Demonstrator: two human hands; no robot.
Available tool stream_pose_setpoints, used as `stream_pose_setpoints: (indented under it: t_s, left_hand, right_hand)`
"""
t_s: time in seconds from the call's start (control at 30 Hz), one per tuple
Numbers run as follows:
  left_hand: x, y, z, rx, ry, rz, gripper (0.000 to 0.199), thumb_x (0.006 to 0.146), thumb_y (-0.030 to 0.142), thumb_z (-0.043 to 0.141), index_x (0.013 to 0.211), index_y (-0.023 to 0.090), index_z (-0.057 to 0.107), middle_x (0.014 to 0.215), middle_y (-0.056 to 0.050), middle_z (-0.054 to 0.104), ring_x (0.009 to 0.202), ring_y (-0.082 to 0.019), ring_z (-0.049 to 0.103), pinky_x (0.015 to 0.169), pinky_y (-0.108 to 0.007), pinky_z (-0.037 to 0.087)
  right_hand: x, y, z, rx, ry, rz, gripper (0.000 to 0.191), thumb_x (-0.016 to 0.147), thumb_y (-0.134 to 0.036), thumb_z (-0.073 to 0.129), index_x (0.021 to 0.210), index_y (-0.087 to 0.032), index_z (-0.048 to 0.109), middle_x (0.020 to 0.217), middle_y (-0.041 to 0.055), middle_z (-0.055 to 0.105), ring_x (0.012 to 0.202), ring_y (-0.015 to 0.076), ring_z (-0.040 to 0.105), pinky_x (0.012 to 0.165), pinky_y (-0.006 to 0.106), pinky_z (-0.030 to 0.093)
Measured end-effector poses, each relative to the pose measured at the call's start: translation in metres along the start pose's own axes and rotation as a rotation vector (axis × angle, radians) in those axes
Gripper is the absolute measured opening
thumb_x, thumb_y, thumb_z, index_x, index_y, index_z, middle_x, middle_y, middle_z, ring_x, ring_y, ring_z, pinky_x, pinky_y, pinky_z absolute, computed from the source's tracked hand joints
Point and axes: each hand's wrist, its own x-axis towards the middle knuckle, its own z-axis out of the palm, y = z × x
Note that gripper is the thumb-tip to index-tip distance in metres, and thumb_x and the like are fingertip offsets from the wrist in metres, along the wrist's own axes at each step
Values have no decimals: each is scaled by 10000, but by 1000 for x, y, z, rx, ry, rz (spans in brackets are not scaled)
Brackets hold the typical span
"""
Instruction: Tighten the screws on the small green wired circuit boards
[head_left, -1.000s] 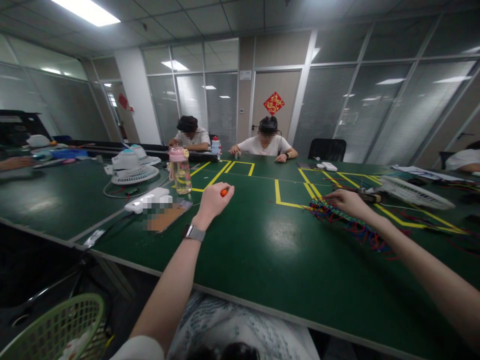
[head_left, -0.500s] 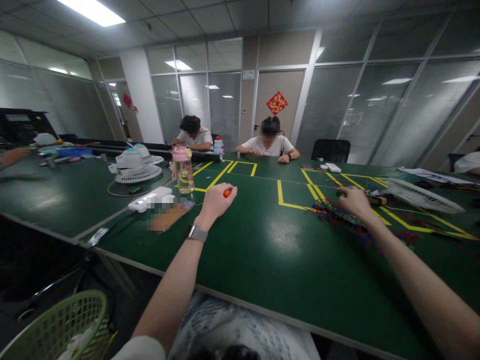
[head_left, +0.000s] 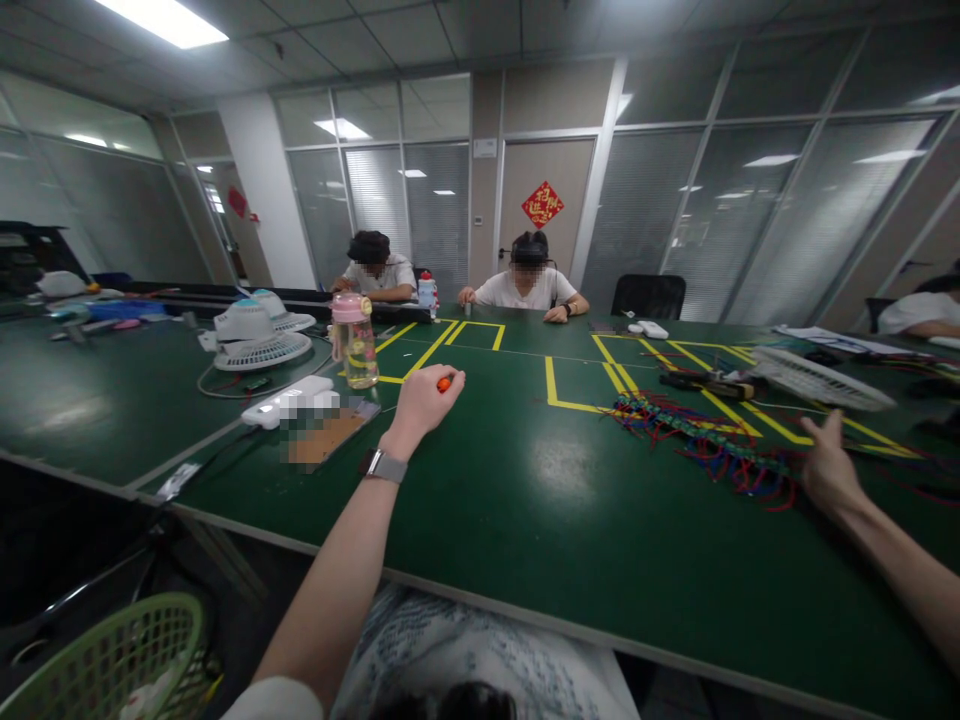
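Note:
My left hand (head_left: 424,402) is closed around a small orange, rounded object (head_left: 444,384); only a bit of it shows beside the thumb, and the rest is hidden in the fingers. A grey-banded watch sits on that wrist, above the green table (head_left: 480,500). Out to the right, my right hand (head_left: 831,470) has its thumb and index finger spread, with nothing seen between them. It is beside the near right end of a row of small green circuit boards with red and blue wires (head_left: 697,440). The right hand's other fingers are partly hidden.
A pink-lidded bottle (head_left: 358,345), white power strip (head_left: 289,400) and white fans (head_left: 259,335) stand left. Pliers-like tools (head_left: 705,382) and a white fan grille (head_left: 817,378) lie right. Yellow tape (head_left: 574,405) marks the table. Two people sit opposite; a green basket (head_left: 142,640) stands below left.
My right hand has moved right and nearer along the wired boards, from their far left part to their near end, and its fingers have spread. My left hand keeps its hold. The view shifted slightly.

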Motion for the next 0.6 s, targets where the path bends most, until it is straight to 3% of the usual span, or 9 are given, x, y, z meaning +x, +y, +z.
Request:
stream_pose_setpoints:
  t_s: [0.1,0.2,0.4,0.6]
  left_hand:
    - [0,0,0,8,-2,-4,338,880,382,435,782,180,687,794,-46,691,708,-154,599,681,-261,420]
    - [0,0,0,11,1,0,334,878,380,437,785,180,688,803,-46,693,719,-156,602,685,-259,417]
    - [0,0,2,5,1,18,333,879,383,437,770,182,678,793,-38,691,699,-153,593,663,-259,402]
    - [0,1,2,25,5,8,346,883,387,431,752,177,673,773,-40,684,680,-147,586,636,-252,384]
  right_hand:
    - [2,-17,6,268,-56,167,827,818,-519,324,1474,-115,21,1547,76,3,1408,152,-7,1109,238,83]
    - [4,-21,9,308,-47,168,851,769,-462,364,1475,-112,41,1548,68,20,1410,141,9,1114,255,43]
    - [9,-6,17,263,-35,133,811,789,-481,319,1476,-133,67,1546,60,75,1404,121,87,1094,226,161]
    - [13,-4,25,28,0,42,726,859,-463,185,1463,-64,144,1507,150,213,1375,165,232,1014,243,337]
